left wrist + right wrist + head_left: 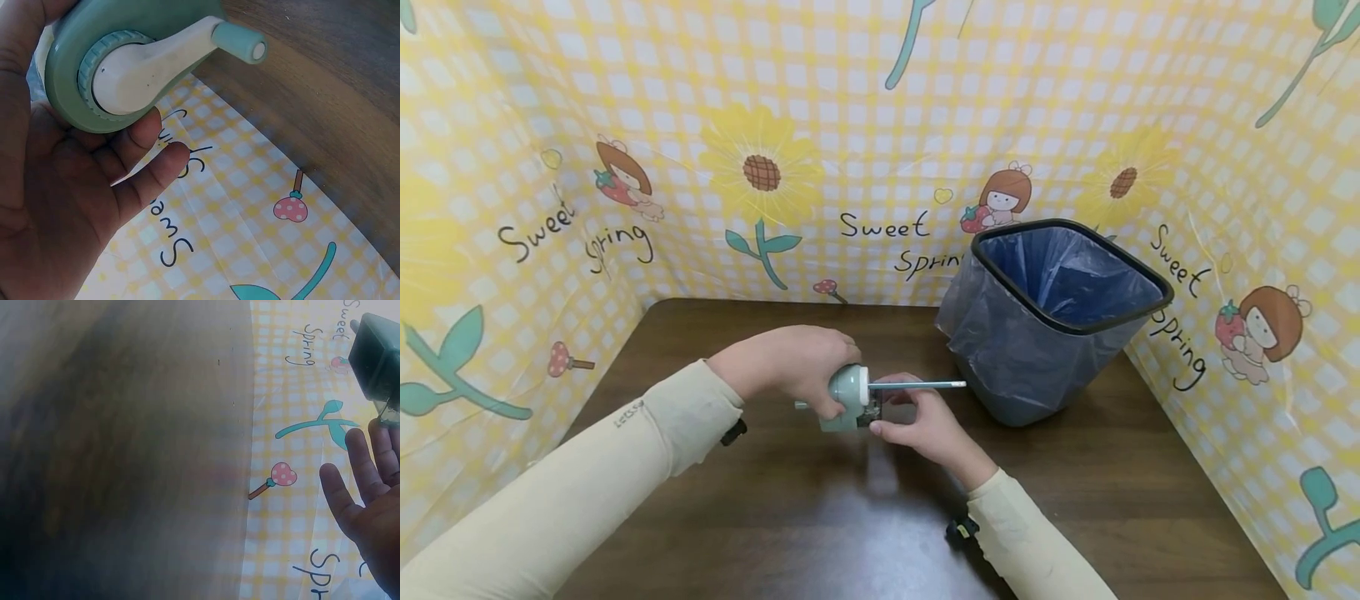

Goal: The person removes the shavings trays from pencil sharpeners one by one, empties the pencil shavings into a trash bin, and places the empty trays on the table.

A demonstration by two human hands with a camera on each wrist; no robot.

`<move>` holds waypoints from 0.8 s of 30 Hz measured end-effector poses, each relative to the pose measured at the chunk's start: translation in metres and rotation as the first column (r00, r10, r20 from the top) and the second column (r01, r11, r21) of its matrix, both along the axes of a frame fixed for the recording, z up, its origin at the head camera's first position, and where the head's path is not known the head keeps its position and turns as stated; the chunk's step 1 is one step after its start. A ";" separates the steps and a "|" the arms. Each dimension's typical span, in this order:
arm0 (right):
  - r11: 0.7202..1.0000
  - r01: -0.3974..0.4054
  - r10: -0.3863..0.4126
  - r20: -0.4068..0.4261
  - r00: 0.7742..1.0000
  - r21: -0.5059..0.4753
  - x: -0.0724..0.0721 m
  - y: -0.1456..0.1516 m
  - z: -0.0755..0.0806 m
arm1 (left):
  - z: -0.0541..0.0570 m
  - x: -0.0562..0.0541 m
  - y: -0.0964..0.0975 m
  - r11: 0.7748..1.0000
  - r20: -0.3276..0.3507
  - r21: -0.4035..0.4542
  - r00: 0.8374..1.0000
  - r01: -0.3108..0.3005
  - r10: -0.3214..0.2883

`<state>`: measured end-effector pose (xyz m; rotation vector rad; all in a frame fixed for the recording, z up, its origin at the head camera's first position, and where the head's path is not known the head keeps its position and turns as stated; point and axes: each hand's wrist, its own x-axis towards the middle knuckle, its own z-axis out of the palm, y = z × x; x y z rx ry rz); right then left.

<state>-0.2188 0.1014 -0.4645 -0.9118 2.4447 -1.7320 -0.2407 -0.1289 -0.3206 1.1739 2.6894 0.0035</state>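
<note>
A mint-green crank pencil sharpener (848,390) is held above the table by my left hand (797,360), thumb on the near side and fingers over the top. A blue pencil (917,385) sticks out of its white front, pointing right. The white crank (125,78) with its green knob shows in the left wrist view. My right hand (936,425) pinches the clear shavings drawer (870,412) at the sharpener's lower front, thumb near and fingers beyond. In the right wrist view, its fingertips touch the drawer (390,411) at the frame's right edge; how far out it is I cannot tell.
A dark-rimmed waste bin (1022,383) lined with a clear bag stands at the back right, just beyond the pencil's end. The brown wooden table (760,517) is bounded by a yellow checked cloth (865,150) at the back and sides.
</note>
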 end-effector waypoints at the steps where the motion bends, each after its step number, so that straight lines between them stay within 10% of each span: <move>1: 1.000 -0.004 0.004 0.002 1.000 -0.011 0.000 0.000 0.000 | 0.000 0.000 -0.001 1.000 -0.004 -0.001 1.000 -0.002 0.002; 24: 0.999 -0.019 0.021 0.042 0.999 -0.041 0.012 -0.003 0.020 | 0.002 0.000 -0.005 1.000 0.003 0.009 1.000 -0.015 0.015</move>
